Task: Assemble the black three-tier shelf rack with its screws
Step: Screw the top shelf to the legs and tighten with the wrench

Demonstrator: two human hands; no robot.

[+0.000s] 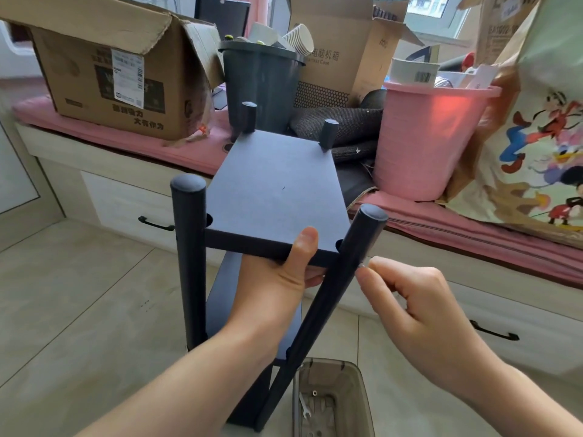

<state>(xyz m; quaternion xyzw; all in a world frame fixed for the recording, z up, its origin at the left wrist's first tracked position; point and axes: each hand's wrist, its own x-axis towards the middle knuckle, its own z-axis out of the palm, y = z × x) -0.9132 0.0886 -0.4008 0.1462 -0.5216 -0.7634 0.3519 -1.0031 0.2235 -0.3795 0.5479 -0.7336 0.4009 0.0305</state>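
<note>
The black shelf rack (274,190) stands on the floor in the middle of view, with round posts at its corners. My left hand (280,279) grips the near edge of the top shelf board, thumb on top and fingers underneath. The near right post (347,269) leans outward from the board. My right hand (407,294) pinches a small silver screw (361,265) against the outer side of that post, just below the board's level. Lower shelf boards show beneath my left arm.
A clear plastic bin (347,373) holding a small wrench (304,408) and loose hardware sits on the tiled floor near the rack's foot. Behind, a pink-cushioned bench (132,140) carries cardboard boxes (110,67), a dark bucket (262,83), a pink bucket (429,137) and a cartoon bag (536,146).
</note>
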